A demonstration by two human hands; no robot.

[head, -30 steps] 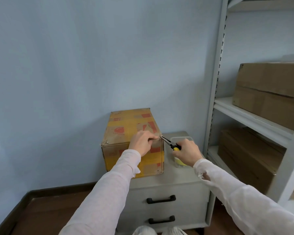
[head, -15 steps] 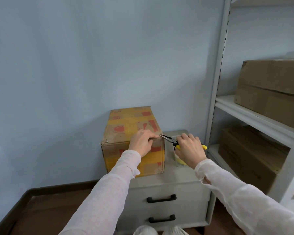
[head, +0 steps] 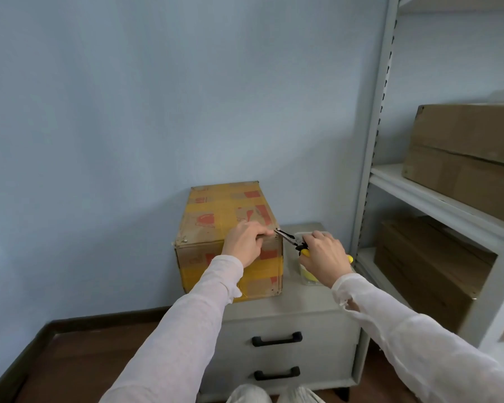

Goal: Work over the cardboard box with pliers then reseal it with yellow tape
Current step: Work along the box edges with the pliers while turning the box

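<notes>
**Head view, pliers stage of the task.** The cardboard box stands on the left part of the grey drawer cabinet, close to the blue wall. Its top is closed and crossed by bands of yellow tape between patches of red print.

My left hand rests on the near top edge of the box. Its fingers are curled over that edge near the right corner and hold it steady.

My right hand is wrapped around the yellow handles of the pliers. The dark nose points left and slightly up, and its tip meets the box's near right top corner just beside my left fingertips. I cannot tell whether the nose is biting on anything, as the contact point is too small to make out.

Behind my right hand a clear container sits on the cabinet with a yellow object inside. This may be the tape roll, though I cannot confirm it.

**Progress, as I judge it:** step 1 of 2 is in hand. The pliers are at the corner, but no flap is lifted and the box shows no fresh opening. The rest of the pliers work remains, and all of the resealing. No roll is in either hand and no new strip has been started.
</notes>
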